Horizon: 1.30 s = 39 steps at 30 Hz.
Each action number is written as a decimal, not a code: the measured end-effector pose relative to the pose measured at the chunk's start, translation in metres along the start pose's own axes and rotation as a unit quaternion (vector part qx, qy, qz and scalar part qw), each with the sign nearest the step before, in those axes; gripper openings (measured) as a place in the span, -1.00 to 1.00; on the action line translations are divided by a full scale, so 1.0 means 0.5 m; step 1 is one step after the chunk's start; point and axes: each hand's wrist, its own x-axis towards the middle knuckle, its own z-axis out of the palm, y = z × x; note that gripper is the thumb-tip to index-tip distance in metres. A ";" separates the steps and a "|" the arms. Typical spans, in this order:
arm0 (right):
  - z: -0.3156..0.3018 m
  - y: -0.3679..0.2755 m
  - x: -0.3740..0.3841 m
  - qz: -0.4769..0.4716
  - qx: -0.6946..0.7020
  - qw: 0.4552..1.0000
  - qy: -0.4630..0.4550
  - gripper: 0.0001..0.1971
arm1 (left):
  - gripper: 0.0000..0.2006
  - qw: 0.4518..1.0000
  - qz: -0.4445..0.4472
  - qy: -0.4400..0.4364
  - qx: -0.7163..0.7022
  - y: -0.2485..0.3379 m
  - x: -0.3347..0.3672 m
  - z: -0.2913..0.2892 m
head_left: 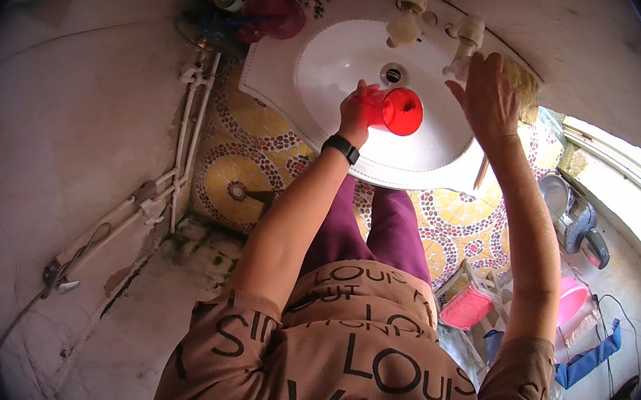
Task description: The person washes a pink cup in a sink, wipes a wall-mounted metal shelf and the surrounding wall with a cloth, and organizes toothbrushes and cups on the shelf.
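My left hand [357, 114], with a black watch on its wrist, is wrapped round a translucent red cup [404, 113]. The cup lies tipped on its side above the white washbasin [421, 147], its mouth turned to the right, with a small dark spot inside. At the basin's back right, my right hand [492, 97] is at the right-hand tap [470, 32], thumb and fingers about its pale knob. Those fingers partly hide the knob. Left of it stands a second tap [405, 26] with a yellowish knob. The drain [392, 74] is uncovered behind the cup.
A red container [282, 14] and bottles crowd the basin's back left corner. A yellowish brush or sponge [524, 89] sits behind my right hand. White pipes [188, 137] run along the left wall. Pink basins [468, 305] and a clothes iron [593, 245] lie to the right.
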 end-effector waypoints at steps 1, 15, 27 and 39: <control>0.013 0.011 0.003 -0.002 -0.003 1.000 -0.003 -0.58 | -0.52 1.000 -0.002 0.001 -0.004 -0.006 0.013 0.008; 0.029 0.055 0.018 -0.129 0.158 0.978 -0.030 -0.59 | -0.74 0.997 0.012 0.004 -0.071 -0.068 0.133 0.118; 0.021 0.094 0.075 -0.376 0.109 0.920 0.008 -0.60 | -0.72 0.997 -0.025 -0.014 -0.071 -0.031 0.136 0.131; 0.005 0.088 0.081 -0.398 0.103 0.910 -0.044 -0.64 | -0.77 0.996 -0.016 0.009 -0.090 -0.041 0.143 0.136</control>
